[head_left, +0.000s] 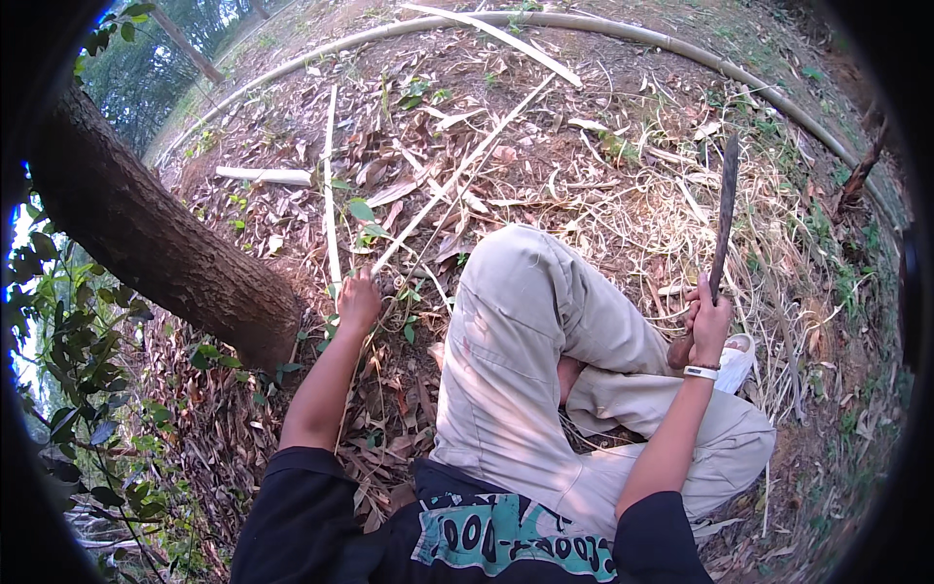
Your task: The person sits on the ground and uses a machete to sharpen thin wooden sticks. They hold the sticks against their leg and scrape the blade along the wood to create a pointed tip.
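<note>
My left hand (359, 300) is low over the leaf litter, left of my raised knee. Its fingers are closed at the near end of a long, pale split bamboo strip (467, 167) that slants away to the upper right. A second thin strip (330, 185) runs straight away from me, along the left side of that hand. My right hand (709, 313) is wrapped round the handle of a long knife (725, 214). Its dark, narrow blade points up and away from me. The fingers hide most of the handle.
A leaning tree trunk (165, 234) stands close on my left, with leafy branches (73, 389) beside it. A short pale bamboo piece (263, 176) and a wider strip (506, 42) lie farther off. One long bamboo pole (623, 32) curves across the back. Pale shavings (623, 214) cover the ground at right.
</note>
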Demonstrator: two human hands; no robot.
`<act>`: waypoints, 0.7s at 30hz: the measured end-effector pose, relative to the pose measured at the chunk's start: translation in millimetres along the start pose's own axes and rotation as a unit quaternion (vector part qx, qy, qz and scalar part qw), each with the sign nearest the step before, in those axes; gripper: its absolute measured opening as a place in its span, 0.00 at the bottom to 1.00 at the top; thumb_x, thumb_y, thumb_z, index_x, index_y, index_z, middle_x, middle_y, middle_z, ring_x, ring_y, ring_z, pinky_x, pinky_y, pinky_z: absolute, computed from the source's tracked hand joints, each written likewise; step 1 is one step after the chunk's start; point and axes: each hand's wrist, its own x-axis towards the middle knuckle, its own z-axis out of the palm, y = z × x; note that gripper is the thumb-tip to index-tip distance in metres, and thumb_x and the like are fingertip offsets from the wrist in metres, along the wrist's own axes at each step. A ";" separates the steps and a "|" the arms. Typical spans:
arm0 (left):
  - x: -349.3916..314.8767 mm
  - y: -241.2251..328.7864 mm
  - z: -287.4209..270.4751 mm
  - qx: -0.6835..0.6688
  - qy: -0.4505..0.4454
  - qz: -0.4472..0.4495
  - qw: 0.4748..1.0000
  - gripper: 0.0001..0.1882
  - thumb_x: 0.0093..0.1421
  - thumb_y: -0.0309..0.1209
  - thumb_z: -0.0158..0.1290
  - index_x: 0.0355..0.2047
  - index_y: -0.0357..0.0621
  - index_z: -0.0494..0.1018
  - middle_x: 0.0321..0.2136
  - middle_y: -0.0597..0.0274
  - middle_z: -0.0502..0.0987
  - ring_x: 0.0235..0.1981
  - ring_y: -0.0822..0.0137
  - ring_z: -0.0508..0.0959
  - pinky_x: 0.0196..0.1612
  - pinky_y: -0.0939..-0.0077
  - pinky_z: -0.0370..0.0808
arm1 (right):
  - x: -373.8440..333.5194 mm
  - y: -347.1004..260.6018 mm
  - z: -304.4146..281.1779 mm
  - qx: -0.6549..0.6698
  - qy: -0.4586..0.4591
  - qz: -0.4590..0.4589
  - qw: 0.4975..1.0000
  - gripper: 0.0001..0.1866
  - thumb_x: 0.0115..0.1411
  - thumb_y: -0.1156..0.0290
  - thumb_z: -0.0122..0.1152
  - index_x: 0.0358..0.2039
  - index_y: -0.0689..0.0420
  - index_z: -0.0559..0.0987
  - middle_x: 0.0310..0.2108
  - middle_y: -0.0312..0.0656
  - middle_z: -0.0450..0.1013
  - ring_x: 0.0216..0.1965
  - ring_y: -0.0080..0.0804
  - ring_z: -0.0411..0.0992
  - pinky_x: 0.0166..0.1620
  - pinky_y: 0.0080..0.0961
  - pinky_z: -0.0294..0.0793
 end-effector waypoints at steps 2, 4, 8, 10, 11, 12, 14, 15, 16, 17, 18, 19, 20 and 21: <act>6.3 -4.4 9.3 -0.011 -0.024 -0.041 0.999 0.19 0.62 0.35 0.49 0.54 0.49 0.67 0.42 0.44 0.75 0.49 0.44 0.74 0.46 0.46 0.74 | -0.6 0.5 0.3 -0.010 0.002 -0.001 1.000 0.23 0.64 0.52 0.58 0.19 0.56 0.72 0.11 0.25 0.59 0.10 0.13 0.55 0.13 0.15 0.54; 8.1 -13.0 12.7 -0.018 -0.038 -0.035 0.998 0.17 0.63 0.35 0.48 0.52 0.51 0.68 0.42 0.44 0.75 0.48 0.43 0.74 0.45 0.44 0.75 | 0.3 0.4 2.0 -0.019 0.007 0.008 1.000 0.23 0.64 0.52 0.58 0.19 0.56 0.72 0.11 0.25 0.59 0.10 0.13 0.55 0.13 0.15 0.53; 7.6 -31.5 19.3 -0.021 -0.058 -0.030 0.998 0.13 0.66 0.36 0.46 0.49 0.49 0.69 0.41 0.42 0.76 0.44 0.40 0.76 0.43 0.43 0.74 | -3.1 -2.0 8.0 -0.019 -0.011 0.006 1.000 0.22 0.64 0.53 0.58 0.20 0.55 0.72 0.11 0.25 0.59 0.10 0.12 0.55 0.14 0.15 0.53; 2.4 6.3 -19.5 -0.020 -0.093 -0.034 0.995 0.11 0.66 0.34 0.47 0.46 0.45 0.72 0.35 0.45 0.79 0.36 0.48 0.80 0.40 0.50 0.77 | -0.7 0.3 0.1 -0.024 -0.002 0.002 1.000 0.22 0.64 0.53 0.58 0.20 0.55 0.72 0.11 0.25 0.59 0.10 0.12 0.56 0.14 0.15 0.53; 1.5 4.5 -28.0 -0.121 -0.120 -0.046 0.984 0.11 0.66 0.33 0.48 0.45 0.43 0.72 0.32 0.47 0.79 0.34 0.53 0.80 0.38 0.55 0.77 | -1.1 -0.2 1.8 -0.023 0.000 0.004 1.000 0.22 0.64 0.54 0.59 0.20 0.55 0.73 0.11 0.26 0.60 0.10 0.13 0.56 0.14 0.15 0.53; -0.5 1.2 -34.5 -0.221 -0.147 -0.057 0.962 0.10 0.65 0.32 0.50 0.44 0.41 0.72 0.30 0.49 0.79 0.32 0.57 0.80 0.37 0.59 0.78 | -1.9 -1.3 3.2 -0.022 0.002 0.005 1.000 0.22 0.64 0.54 0.59 0.19 0.56 0.74 0.11 0.27 0.61 0.10 0.14 0.57 0.14 0.16 0.53; -2.9 -20.6 -46.8 -0.480 -0.239 -0.067 0.841 0.09 0.62 0.29 0.54 0.39 0.35 0.72 0.25 0.60 0.77 0.24 0.72 0.77 0.29 0.76 0.76 | -4.3 -3.6 8.7 -0.022 -0.006 0.013 1.000 0.22 0.63 0.54 0.60 0.19 0.57 0.74 0.11 0.27 0.61 0.11 0.14 0.57 0.15 0.17 0.53; -3.0 -6.7 -67.2 -0.532 -0.282 -0.070 0.796 0.08 0.64 0.30 0.53 0.37 0.36 0.73 0.22 0.64 0.75 0.21 0.76 0.74 0.25 0.81 0.72 | -4.8 -5.0 6.8 -0.026 -0.006 0.017 0.999 0.22 0.63 0.54 0.60 0.19 0.57 0.75 0.11 0.27 0.62 0.11 0.14 0.58 0.15 0.17 0.53; -5.0 3.7 -85.3 -0.563 -0.282 -0.084 0.772 0.08 0.65 0.31 0.52 0.36 0.37 0.73 0.21 0.66 0.74 0.20 0.78 0.72 0.23 0.83 0.70 | -5.3 -4.8 5.3 -0.031 -0.006 0.021 0.999 0.22 0.63 0.54 0.60 0.19 0.57 0.75 0.11 0.27 0.62 0.11 0.14 0.58 0.16 0.17 0.53; -6.3 7.5 -101.3 -0.593 -0.277 -0.098 0.749 0.09 0.65 0.33 0.52 0.34 0.38 0.74 0.19 0.68 0.72 0.18 0.79 0.70 0.21 0.85 0.67 | -4.3 -4.5 4.9 -0.029 -0.013 0.019 0.999 0.22 0.63 0.54 0.60 0.19 0.57 0.75 0.11 0.27 0.62 0.12 0.14 0.58 0.16 0.17 0.53; -3.9 6.3 -106.7 -0.603 -0.236 -0.137 0.750 0.13 0.66 0.37 0.51 0.33 0.39 0.75 0.16 0.71 0.70 0.15 0.82 0.66 0.18 0.87 0.61 | -2.8 -2.3 3.0 -0.026 -0.020 0.017 0.999 0.22 0.63 0.54 0.60 0.19 0.57 0.75 0.11 0.27 0.62 0.12 0.14 0.59 0.16 0.17 0.53; -3.2 7.7 -119.5 -0.552 -0.209 -0.104 0.801 0.15 0.66 0.40 0.51 0.34 0.39 0.76 0.15 0.73 0.69 0.14 0.83 0.63 0.16 0.87 0.57 | -2.8 -1.0 2.4 -0.024 -0.028 0.015 0.999 0.22 0.63 0.53 0.60 0.19 0.57 0.75 0.11 0.27 0.62 0.13 0.14 0.59 0.17 0.17 0.53; -7.1 11.5 -133.3 -0.557 -0.163 -0.085 0.810 0.15 0.67 0.40 0.51 0.35 0.39 0.76 0.15 0.73 0.69 0.14 0.83 0.63 0.16 0.87 0.57 | -8.5 -9.0 4.8 -0.045 -0.026 0.012 0.999 0.22 0.63 0.53 0.60 0.19 0.57 0.76 0.11 0.27 0.63 0.13 0.14 0.59 0.18 0.18 0.54; -12.2 17.0 -140.2 -0.564 -0.121 -0.062 0.814 0.15 0.67 0.41 0.51 0.36 0.39 0.77 0.16 0.73 0.69 0.14 0.83 0.62 0.15 0.87 0.56 | -8.5 -7.6 4.1 -0.045 -0.023 0.003 0.999 0.23 0.62 0.52 0.60 0.19 0.57 0.76 0.11 0.27 0.63 0.13 0.15 0.60 0.18 0.19 0.55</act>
